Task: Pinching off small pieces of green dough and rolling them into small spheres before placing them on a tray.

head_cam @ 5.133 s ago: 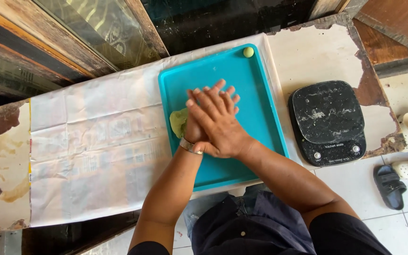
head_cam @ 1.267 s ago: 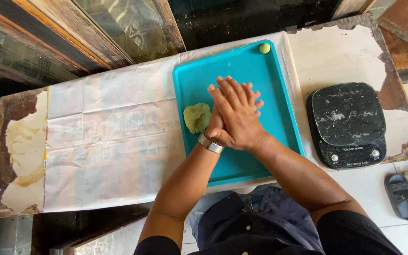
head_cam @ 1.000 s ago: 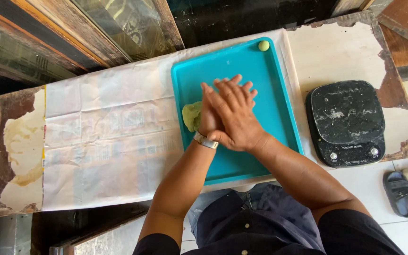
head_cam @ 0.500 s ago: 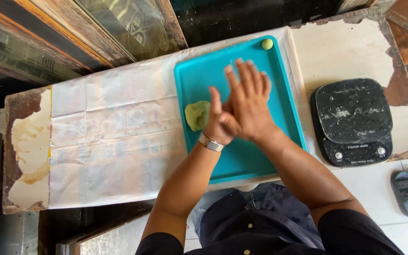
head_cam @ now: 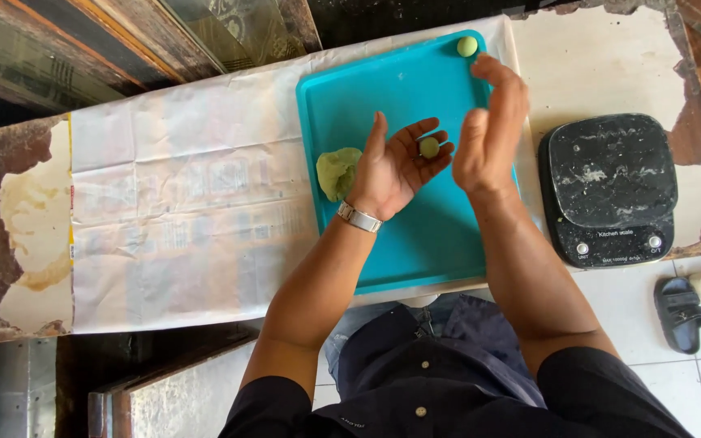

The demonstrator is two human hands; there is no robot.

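Observation:
My left hand is held palm up over the turquoise tray, fingers spread, with a small green dough ball resting on its fingers. My right hand hovers just to the right of it, palm facing left, holding nothing. A larger lump of green dough lies on the tray's left side, next to my left wrist. Another small green ball sits in the tray's far right corner.
A black kitchen scale stands to the right of the tray. White paper covers the worn table to the left. Sandals lie on the tiled floor at right. Wooden frames run along the far side.
My two hands were pressed together, rolling over the tray. They have since parted: the right lifted away to the right, and the left palm now shows a small round dough ball.

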